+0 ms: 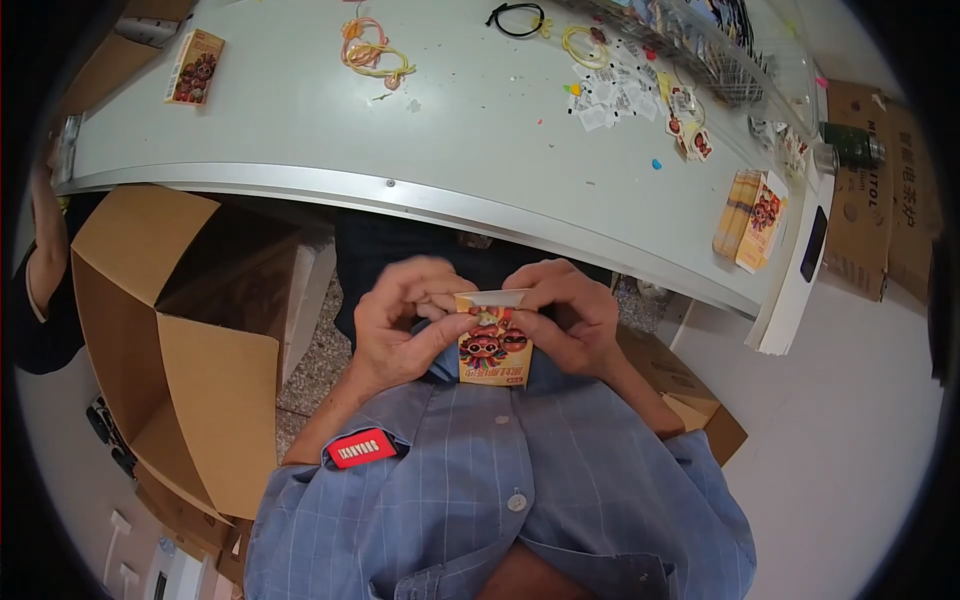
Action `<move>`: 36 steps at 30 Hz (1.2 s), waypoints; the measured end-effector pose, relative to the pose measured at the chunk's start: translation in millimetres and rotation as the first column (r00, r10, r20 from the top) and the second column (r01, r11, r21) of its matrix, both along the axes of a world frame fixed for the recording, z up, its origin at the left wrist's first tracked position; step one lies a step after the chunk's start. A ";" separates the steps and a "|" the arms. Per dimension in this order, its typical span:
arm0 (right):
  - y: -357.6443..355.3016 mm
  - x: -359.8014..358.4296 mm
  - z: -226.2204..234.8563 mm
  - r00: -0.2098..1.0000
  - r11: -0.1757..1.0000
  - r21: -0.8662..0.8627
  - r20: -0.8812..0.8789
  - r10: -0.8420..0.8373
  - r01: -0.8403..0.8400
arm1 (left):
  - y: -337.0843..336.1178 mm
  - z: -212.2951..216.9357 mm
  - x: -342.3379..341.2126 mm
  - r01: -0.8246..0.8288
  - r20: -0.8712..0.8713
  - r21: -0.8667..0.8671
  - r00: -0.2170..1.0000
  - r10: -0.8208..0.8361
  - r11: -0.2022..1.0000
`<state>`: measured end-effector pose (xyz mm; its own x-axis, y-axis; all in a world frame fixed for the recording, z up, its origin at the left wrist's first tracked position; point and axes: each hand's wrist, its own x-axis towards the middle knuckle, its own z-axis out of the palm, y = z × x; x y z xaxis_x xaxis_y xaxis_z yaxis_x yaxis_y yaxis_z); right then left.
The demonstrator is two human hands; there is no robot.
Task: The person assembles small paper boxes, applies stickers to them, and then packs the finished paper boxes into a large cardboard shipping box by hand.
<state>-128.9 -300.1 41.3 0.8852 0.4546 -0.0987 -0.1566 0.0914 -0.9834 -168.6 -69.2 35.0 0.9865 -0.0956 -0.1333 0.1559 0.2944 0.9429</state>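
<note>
Between my two hands, close to my chest, is a small yellow and orange carton point(492, 355) printed with red cartoon figures. Its far end shows a pale flap. My left hand point(405, 320) grips the carton's left side near that flap, thumb on the printed face and fingers curled behind. On the other side my right hand point(568, 315) pinches the right edge, its thumb also lying on the front. What the carton holds, if anything, is hidden.
Ahead is a grey-white table point(480, 130) with a metal edge. A stack of flat cartons point(748, 220) lies right, another carton point(195, 68) far left. Coloured cords point(375, 55) and paper scraps point(620, 90) are strewn about. An open cardboard box point(215, 400) stands left, beside another person's arm point(45, 240).
</note>
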 end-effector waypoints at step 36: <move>0.6 21.5 24.8 0.986 0.983 -0.085 -0.035 0.161 -0.164 | 24.3 31.7 28.6 0.289 -0.373 -0.137 0.871 -0.320 0.947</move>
<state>-107.3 -299.5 66.1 0.7966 0.5807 -0.1678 -0.1895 -0.0237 -0.9816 -140.1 -44.9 66.6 0.7787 -0.4075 -0.4770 0.5953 0.2402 0.7667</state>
